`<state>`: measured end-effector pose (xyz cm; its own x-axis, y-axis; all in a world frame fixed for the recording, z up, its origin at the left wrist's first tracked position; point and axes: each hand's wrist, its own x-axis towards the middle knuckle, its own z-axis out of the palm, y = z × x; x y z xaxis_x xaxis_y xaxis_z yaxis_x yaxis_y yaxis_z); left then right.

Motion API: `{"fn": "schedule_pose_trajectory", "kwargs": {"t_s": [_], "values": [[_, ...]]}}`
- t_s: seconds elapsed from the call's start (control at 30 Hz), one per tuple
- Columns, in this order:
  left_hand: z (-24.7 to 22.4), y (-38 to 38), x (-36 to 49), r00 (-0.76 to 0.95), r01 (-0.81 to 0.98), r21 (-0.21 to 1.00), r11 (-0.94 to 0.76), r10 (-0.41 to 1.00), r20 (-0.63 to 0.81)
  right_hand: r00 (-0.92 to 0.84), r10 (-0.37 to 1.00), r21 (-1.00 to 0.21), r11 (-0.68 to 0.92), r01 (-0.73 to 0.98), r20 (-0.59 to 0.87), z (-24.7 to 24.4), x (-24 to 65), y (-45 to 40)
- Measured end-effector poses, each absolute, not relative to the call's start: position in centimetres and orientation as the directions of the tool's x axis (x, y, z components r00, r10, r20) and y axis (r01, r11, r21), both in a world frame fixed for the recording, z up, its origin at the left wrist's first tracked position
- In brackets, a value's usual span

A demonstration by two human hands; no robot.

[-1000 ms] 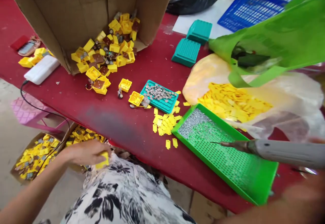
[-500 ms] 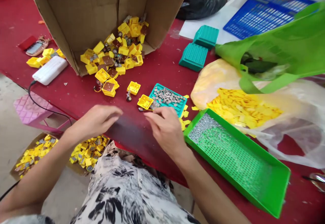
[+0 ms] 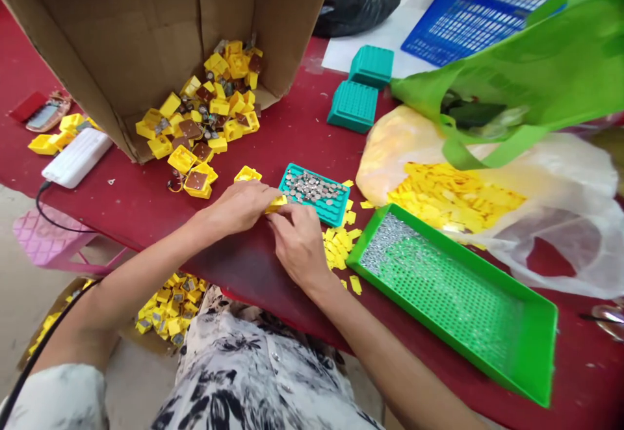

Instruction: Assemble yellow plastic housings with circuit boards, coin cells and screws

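My left hand [image 3: 244, 206] is closed over a small yellow plastic case [image 3: 277, 204], mostly hidden behind its fingers. Against the near side of that case, my right hand [image 3: 299, 241] has its thumb and fingers pinched together; what sits in the pinch is hidden. Just beyond the hands lies a teal tray [image 3: 332, 214] of small round silver button cells [image 3: 314, 186]. Another open yellow case [image 3: 247, 174] rests on the table behind my left hand. Loose flat yellow pieces [image 3: 337, 247] are scattered right of my right hand.
A cardboard box [image 3: 146, 21] on its side spills yellow cases with wires [image 3: 219, 105]. At right stand a green tray [image 3: 529, 345] of small metal parts and a plastic bag [image 3: 385, 151] of yellow pieces. A white power bank [image 3: 78, 157] lies left. Teal trays [image 3: 353, 105] sit behind.
My left hand has moved right and closed on the yellow case, which lay on the table near my right hand. Both hands are now together. The view has shifted slightly.
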<state>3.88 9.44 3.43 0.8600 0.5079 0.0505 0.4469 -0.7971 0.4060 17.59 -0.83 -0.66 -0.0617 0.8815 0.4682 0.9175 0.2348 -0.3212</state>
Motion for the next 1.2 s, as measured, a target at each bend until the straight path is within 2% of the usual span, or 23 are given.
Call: {"fn": "schedule_pose_trajectory", "kwargs": {"t_s": [0.03, 0.1, 0.17, 0.2, 0.3, 0.4, 0.47, 0.53, 0.6, 0.7, 0.8, 0.87, 1.0, 1.1, 1.2], "values": [[3.7, 9.1, 3.8, 0.841, 0.475, 0.422, -0.772, 0.539, 0.04, -0.016, 0.874, -0.385, 0.23, 0.894, 0.485, -0.2, 17.6, -1.5], [4.4, 8.2, 3.4, 0.8, 0.523, 0.476, -0.707, 0.6, 0.014, 0.15, 0.87, -0.602, 0.191, 0.775, 0.469, 0.8, 17.8, -3.0], [5.1, 7.0, 2.9, 0.769, 0.553, 0.563, -0.614, 0.636, -0.062, 0.344, 0.88, -0.837, 0.101, 0.538, 0.327, 1.6, 18.1, -4.5], [5.4, 6.3, 2.6, 0.753, 0.572, 0.609, -0.55, 0.646, -0.124, 0.405, 0.884, -0.909, 0.049, 0.414, 0.232, 1.8, 18.3, -5.0], [6.2, 4.6, 1.8, 0.703, 0.629, 0.709, -0.318, 0.621, -0.346, 0.449, 0.893, -0.978, -0.059, 0.2, 0.038, 2.0, 19.0, -6.1], [6.6, 3.2, 1.3, 0.639, 0.652, 0.756, 0.06, 0.493, -0.59, 0.427, 0.9, -0.992, -0.113, 0.05, -0.081, 1.6, 19.6, -6.4], [6.6, 2.4, 1.1, 0.633, 0.588, 0.742, 0.321, 0.389, -0.67, 0.399, 0.906, -0.989, -0.14, -0.04, -0.144, 1.3, 19.7, -6.5], [6.4, 1.8, 0.9, 0.64, 0.513, 0.714, 0.477, 0.342, -0.688, 0.375, 0.912, -0.986, -0.143, -0.081, -0.164, 1.0, 19.7, -6.6], [6.1, 1.2, 0.7, 0.621, 0.469, 0.691, 0.551, 0.351, -0.701, 0.375, 0.917, -0.991, -0.126, -0.045, -0.133, 0.6, 19.5, -6.8], [5.8, 0.8, 0.4, 0.539, 0.429, 0.679, 0.595, 0.435, -0.722, 0.397, 0.917, -0.977, -0.04, 0.209, 0.047, -0.2, 19.3, -7.3], [5.4, 0.7, 0.3, 0.509, 0.368, 0.699, 0.613, 0.496, -0.703, 0.336, 0.9, -0.851, 0.067, 0.521, 0.277, -1.0, 19.5, -8.1], [5.2, 0.6, 0.4, 0.503, 0.327, 0.704, 0.631, 0.515, -0.695, 0.266, 0.891, -0.732, 0.101, 0.674, 0.368, -1.4, 19.7, -8.8], [5.1, -0.3, 0.5, 0.468, 0.301, 0.749, 0.59, 0.592, -0.655, 0.145, 0.925, -0.561, 0.084, 0.824, 0.351, -1.2, 20.4, -10.3], [5.4, -1.5, 0.4, 0.427, 0.314, 0.786, 0.533, 0.659, -0.618, 0.089, 0.948, -0.562, 0.104, 0.82, 0.305, -0.6, 20.9, -10.8], [5.6, -2.5, 0.0, 0.398, 0.286, 0.772, 0.567, 0.663, -0.634, 0.038, 0.946, -0.585, 0.167, 0.794, 0.321, -0.4, 21.4, -10.6]]}}
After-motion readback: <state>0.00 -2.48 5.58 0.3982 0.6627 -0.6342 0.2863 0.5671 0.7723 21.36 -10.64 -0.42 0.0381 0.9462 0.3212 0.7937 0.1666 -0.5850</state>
